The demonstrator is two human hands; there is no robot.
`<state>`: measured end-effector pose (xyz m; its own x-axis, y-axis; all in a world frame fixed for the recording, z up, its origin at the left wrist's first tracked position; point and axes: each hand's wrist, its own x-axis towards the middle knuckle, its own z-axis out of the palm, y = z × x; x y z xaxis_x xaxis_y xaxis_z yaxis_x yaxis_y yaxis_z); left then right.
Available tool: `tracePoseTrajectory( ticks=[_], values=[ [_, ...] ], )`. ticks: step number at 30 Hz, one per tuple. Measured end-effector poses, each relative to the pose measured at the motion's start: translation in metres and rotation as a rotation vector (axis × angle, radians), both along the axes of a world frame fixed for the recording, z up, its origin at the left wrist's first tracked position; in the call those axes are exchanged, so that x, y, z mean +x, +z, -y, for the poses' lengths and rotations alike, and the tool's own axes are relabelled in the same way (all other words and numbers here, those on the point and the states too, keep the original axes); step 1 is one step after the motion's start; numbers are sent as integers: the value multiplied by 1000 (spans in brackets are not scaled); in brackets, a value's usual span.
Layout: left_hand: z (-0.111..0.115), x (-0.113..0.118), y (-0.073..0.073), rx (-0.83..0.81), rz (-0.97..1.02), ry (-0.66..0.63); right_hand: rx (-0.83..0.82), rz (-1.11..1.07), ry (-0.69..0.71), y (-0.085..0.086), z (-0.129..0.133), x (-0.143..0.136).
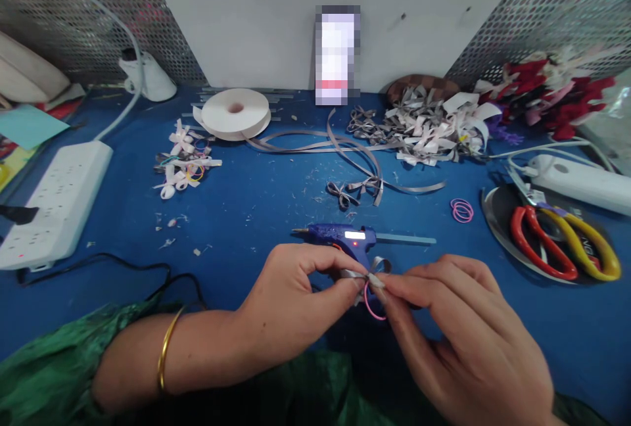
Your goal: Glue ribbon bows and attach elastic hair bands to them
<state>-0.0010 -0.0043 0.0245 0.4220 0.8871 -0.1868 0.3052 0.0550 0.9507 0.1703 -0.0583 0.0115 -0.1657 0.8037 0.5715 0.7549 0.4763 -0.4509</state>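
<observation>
Pinched between the fingertips of both hands is a small grey ribbon bow. A pink elastic hair band hangs in a loop from its underside. My left hand closes thumb and index finger on the bow's left side. From the right, my right hand pinches the same bow near its middle; the fingers hide part of it. Just beyond the hands lies a blue glue gun with a small red light lit and a clear glue stick sticking out of its back.
A white ribbon spool, loose grey ribbon and a bow pile lie behind. Finished-looking bows with bands sit left, near a power strip. Pink bands and red-and-yellow-handled scissors are right. A phone stands behind.
</observation>
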Motion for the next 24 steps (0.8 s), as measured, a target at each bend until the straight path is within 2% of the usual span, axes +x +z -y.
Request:
tracePoseTrajectory(
  ticks=[4,8,10,16,24],
  values=[
    [0,-1,0,14,-10,-6,-4,3,6,1,0,2],
    [-2,-1,1,-70,8,-6,-215,-275,-34,1,5,7],
    [-3,-1,1,-114,8,11,-242,-331,-72,2,7,9],
    [-3,-1,0,-126,-2,16,-107,-90,37,6,2,7],
    [-2,0,1,-100,12,9,-13,-36,15,1,2,1]
  ],
)
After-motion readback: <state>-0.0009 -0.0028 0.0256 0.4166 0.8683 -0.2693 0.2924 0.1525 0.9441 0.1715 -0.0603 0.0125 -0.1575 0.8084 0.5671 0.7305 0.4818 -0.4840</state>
